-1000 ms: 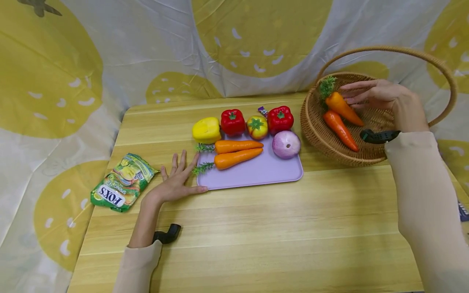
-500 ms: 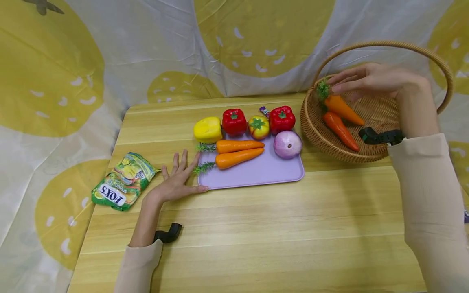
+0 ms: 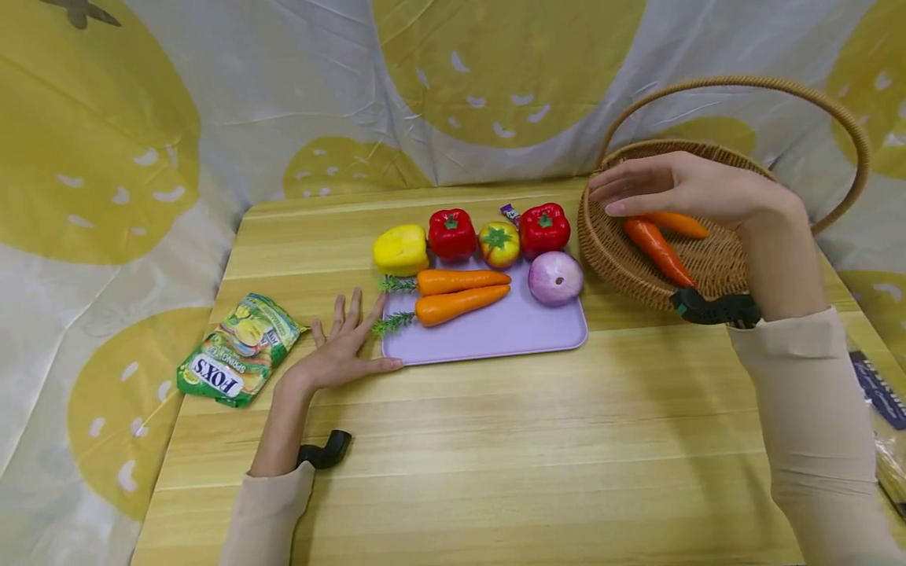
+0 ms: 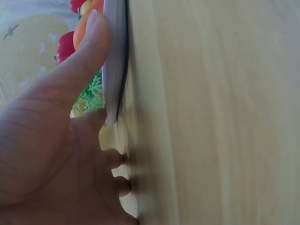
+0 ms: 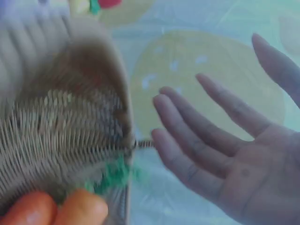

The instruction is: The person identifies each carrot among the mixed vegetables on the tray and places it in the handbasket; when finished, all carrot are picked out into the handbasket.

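My right hand [image 3: 697,189] hovers over the wicker basket [image 3: 598,255], fingers loosely bent and nothing in them. In the right wrist view its fingers [image 5: 201,154] are spread beside the basket rim. Two carrots lie inside, one red-orange [image 3: 660,253] and one orange [image 3: 678,225]; the hand hides their green tops in the head view. At the lilac tray's [image 3: 510,334] left end, my left hand [image 3: 336,358] rests with spread fingers, its thumb [image 4: 91,47] against the rim. On the tray lie two carrots [image 3: 463,305] and a purple onion [image 3: 555,279].
Along the tray's back sit a yellow pepper [image 3: 399,250], two red peppers [image 3: 453,234] and a yellow-red tomato [image 3: 499,244]. A small purple wrapper [image 3: 510,213] lies behind. A green Fox's bag [image 3: 241,350] is at left, a dark blue package [image 3: 879,389] at far right. The basket handle [image 3: 736,81] arches upright.
My right hand has lifted off the carrots in the basket and shifted left and nearer, over the basket's left part. The left hand, tray and vegetables stay put.
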Tool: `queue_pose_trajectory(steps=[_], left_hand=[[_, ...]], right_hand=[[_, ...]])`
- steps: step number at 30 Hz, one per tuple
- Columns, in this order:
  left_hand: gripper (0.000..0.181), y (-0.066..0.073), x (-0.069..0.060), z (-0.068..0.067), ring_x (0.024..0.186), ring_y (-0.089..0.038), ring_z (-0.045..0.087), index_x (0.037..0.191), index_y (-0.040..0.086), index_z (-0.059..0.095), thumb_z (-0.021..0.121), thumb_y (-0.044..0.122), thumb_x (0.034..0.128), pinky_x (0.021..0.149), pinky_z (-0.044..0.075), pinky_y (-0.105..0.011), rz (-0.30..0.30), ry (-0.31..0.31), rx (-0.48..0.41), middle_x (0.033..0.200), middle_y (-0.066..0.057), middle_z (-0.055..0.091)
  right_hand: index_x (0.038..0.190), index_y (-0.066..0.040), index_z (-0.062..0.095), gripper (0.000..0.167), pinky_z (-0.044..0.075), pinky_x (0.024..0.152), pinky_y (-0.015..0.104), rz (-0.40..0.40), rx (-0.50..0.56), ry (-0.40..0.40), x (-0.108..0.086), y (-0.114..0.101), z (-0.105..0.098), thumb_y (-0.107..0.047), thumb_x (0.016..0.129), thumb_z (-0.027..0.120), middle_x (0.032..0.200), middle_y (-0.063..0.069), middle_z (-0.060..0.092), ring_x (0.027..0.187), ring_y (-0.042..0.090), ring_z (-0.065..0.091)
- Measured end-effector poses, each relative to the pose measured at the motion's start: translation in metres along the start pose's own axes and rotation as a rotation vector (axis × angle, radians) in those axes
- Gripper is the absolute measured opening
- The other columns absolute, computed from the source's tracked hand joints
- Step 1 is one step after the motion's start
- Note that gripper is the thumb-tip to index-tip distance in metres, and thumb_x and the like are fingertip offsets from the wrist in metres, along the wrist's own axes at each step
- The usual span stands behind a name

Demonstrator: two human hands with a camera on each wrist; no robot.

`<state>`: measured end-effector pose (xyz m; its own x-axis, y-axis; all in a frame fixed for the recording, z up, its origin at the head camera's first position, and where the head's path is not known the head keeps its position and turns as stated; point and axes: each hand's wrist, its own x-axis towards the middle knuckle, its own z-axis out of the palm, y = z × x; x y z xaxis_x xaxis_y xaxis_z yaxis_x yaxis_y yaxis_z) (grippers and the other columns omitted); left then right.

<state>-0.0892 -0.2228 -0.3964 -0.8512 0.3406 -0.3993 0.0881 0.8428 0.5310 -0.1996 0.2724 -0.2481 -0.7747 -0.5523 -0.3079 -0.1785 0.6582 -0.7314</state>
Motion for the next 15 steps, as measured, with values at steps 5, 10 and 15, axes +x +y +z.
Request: queue_pose_trajectory(steps=[5,10,15], left_hand=[[0.108,-0.002,0.001,0.001,0.153,-0.042,-0.036,0.167,0.033,-0.005,0.07,0.059,0.0927,0.108,-0.026,-0.08,-0.001,-0.002,-0.001,0.168,-0.017,-0.031],[0.108,-0.002,0.0,0.001,0.153,-0.042,-0.036,0.167,0.033,-0.005,0.069,0.059,0.0932,0.108,-0.025,-0.081,-0.002,0.0,0.0,0.168,-0.017,-0.031],[0.108,-0.001,-0.001,0.001,0.153,-0.042,-0.036,0.167,0.034,-0.005,0.069,0.059,0.093,0.108,-0.026,-0.08,0.002,0.002,-0.005,0.169,-0.018,-0.031]], right_hand=[[0.151,-0.025,0.052,0.048,0.047,0.099,0.01,-0.065,0.049,0.003,0.004,-0.021,0.026,-0.033,0.104,0.063,0.151,0.0,0.056,0.136,0.015,0.056],[0.151,-0.024,0.052,0.05,0.046,0.103,0.015,-0.163,0.122,-0.004,0.018,-0.035,0.055,-0.026,0.103,0.066,0.151,-0.002,0.056,0.142,0.02,0.052],[0.15,-0.023,0.055,0.055,0.046,0.114,0.03,-0.284,0.217,-0.012,0.039,-0.042,0.088,-0.018,0.098,0.073,0.151,-0.005,0.057,0.139,0.015,0.054]])
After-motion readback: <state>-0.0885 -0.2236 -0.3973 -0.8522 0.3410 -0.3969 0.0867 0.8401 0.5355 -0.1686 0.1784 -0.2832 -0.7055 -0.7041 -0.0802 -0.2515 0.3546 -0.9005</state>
